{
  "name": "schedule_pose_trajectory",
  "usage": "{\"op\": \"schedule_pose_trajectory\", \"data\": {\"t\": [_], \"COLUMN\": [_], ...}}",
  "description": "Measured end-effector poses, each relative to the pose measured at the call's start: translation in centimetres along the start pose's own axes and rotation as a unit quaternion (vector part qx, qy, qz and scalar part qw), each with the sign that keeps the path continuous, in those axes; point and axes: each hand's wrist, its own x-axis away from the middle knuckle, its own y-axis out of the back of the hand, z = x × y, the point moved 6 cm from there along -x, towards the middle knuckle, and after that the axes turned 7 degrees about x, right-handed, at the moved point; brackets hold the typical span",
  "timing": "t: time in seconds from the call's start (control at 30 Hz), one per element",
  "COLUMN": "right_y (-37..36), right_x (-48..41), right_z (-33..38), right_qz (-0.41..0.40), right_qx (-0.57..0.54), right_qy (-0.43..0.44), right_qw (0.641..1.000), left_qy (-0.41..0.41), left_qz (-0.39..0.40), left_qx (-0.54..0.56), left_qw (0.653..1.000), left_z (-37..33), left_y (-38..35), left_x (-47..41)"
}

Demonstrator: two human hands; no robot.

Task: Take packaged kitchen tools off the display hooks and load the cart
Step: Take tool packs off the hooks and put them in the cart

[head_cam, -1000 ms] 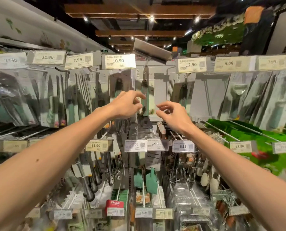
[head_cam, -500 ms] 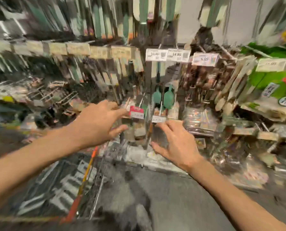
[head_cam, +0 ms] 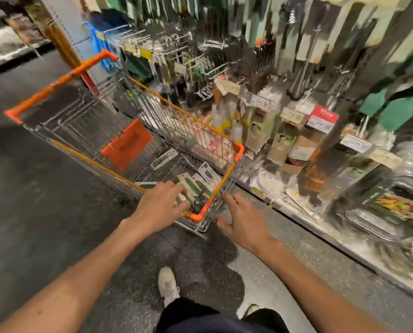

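A wire shopping cart [head_cam: 225,173] with orange trim stands on the floor beside the display. Several carded kitchen tools [head_cam: 197,186] lie in its near end, and one more package [head_cam: 163,159] lies further in. My left hand [head_cam: 159,207] reaches over the cart's near corner with fingers extended just above those packages and grips nothing. My right hand [head_cam: 244,222] hovers outside the cart, right of that corner, fingers spread and empty. Packaged tools hang on the display hooks [head_cam: 224,46] behind the cart, all blurred.
An orange seat flap [head_cam: 126,143] sits inside the cart. Green spatulas [head_cam: 398,109] and price tags [head_cam: 321,117] hang at the right. A low shelf holds foil trays [head_cam: 369,219]. My white shoe [head_cam: 168,284] is on the grey floor below.
The view swung from the upper hooks down and left to the cart. Both hands dropped from the display to the cart's near corner, the left one over the packages.
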Motion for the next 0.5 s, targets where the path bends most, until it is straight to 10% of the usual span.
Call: {"op": "schedule_pose_trajectory", "data": {"t": [0.5], "right_y": [-13.5], "right_x": [-17.9], "right_z": [9.8], "right_qz": [0.14], "right_qx": [-0.04], "right_qy": [-0.159], "right_qw": [0.976], "left_qy": [0.035], "left_qz": [0.146], "left_qx": [0.004], "left_qw": [0.989], "left_z": [25.8], "left_y": [-4.3], "left_x": [-13.0]}}
